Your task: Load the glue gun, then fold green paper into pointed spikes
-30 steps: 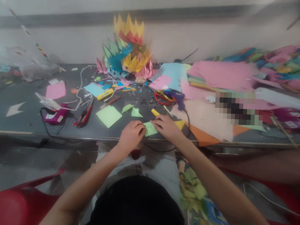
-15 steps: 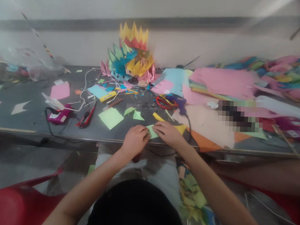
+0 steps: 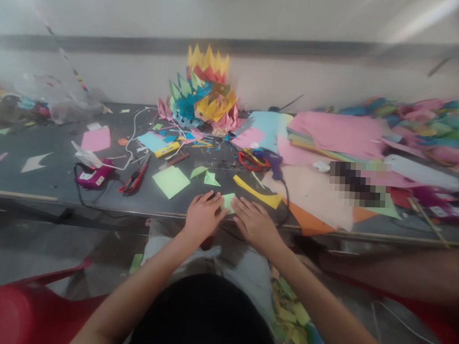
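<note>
A small piece of folded light green paper point(image 3: 228, 202) lies near the table's front edge between my two hands. My left hand point(image 3: 202, 216) rests on its left side, fingers stretched forward and the thumb by the paper's lower edge. On the right side my right hand point(image 3: 255, 221) lies with its fingers flat over the paper's edge. Both hands are open and press from above. Just beyond them are a stack of green paper squares point(image 3: 171, 182), a folded green piece point(image 3: 212, 178) and a curved yellow paper strip point(image 3: 257, 192). My fingers cover parts of the folded paper.
Red-handled pliers point(image 3: 135, 177) and a purple box point(image 3: 96, 175) with cords lie left. A purple glue gun point(image 3: 274, 163) and red scissors point(image 3: 253, 160) sit right of centre. Paper crowns point(image 3: 206, 97) stand at the back, coloured sheets point(image 3: 341, 128) at right. Another person's limb shows at lower right.
My fingers have straightened and spread flatter on the green paper. My right hand has shifted slightly, showing more of the yellow strip. The whole view has tilted a little.
</note>
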Motion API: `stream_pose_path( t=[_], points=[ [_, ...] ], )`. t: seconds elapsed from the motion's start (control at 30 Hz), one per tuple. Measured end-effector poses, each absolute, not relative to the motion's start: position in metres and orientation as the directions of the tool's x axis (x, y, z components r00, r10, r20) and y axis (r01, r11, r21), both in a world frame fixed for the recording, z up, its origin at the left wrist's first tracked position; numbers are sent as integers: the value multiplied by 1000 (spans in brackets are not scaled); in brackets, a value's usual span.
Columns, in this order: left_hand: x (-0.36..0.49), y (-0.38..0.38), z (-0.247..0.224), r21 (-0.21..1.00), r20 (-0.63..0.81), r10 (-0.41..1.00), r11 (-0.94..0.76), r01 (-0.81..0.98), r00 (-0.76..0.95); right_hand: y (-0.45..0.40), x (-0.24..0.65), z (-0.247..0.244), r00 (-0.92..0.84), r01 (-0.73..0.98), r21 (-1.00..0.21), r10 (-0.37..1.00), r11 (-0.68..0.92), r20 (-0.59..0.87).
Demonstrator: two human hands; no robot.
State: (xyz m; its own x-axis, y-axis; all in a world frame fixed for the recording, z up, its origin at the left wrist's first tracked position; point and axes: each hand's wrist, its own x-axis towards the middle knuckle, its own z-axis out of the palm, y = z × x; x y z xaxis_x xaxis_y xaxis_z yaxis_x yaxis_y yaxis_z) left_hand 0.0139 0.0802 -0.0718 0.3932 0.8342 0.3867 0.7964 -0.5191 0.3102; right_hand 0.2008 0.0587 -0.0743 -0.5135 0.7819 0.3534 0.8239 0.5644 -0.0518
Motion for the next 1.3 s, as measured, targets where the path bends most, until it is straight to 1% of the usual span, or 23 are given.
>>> stream_pose_path(
  t=[0.17,0.27,0.4,0.47,0.53,0.6,0.63,0.67,0.73,0.8,0.9,0.97,1.1,1.17,1.3],
  points=[
    [14,79,-68,297,389,838,-508,809,383,54,202,-75,-544,808,-29,764,588,347],
    [15,78,-65,306,372,849,-494,814,375,52,207,-80,-548,789,-51,740,612,391],
    [17,77,-63,322,352,864,-473,820,360,43,210,-83,-511,778,-106,722,619,466],
    [17,76,-63,330,346,866,-472,818,360,41,209,-81,-467,773,-169,728,612,501],
    [16,75,-63,341,339,867,-474,812,365,46,209,-76,-390,760,-287,763,583,516],
    [14,74,-62,355,327,867,-482,801,377,58,210,-69,-322,732,-416,812,539,486],
    [12,75,-62,363,320,865,-489,793,386,66,211,-66,-317,714,-461,830,527,459],
    [11,76,-62,369,314,862,-497,785,398,75,211,-62,-336,699,-478,834,532,438],
    [8,80,-61,375,300,852,-519,769,429,92,213,-56,-463,658,-447,793,606,396],
    [6,86,-60,378,277,840,-542,750,467,107,213,-50,-595,622,-399,738,674,320],
    [2,99,-59,392,244,816,-578,716,524,118,212,-42,-702,593,-352,679,724,214],
    [1,106,-59,404,264,800,-600,691,540,118,211,-39,-713,603,-329,676,727,186],
    [3,113,-61,420,368,751,-660,623,547,114,210,-39,-681,637,-318,705,703,195],
    [5,111,-61,420,377,735,-678,603,564,113,210,-41,-663,637,-347,719,688,208],
    [8,105,-62,461,321,751,-656,597,577,113,211,-41,-661,595,-434,719,676,215]
  ],
)
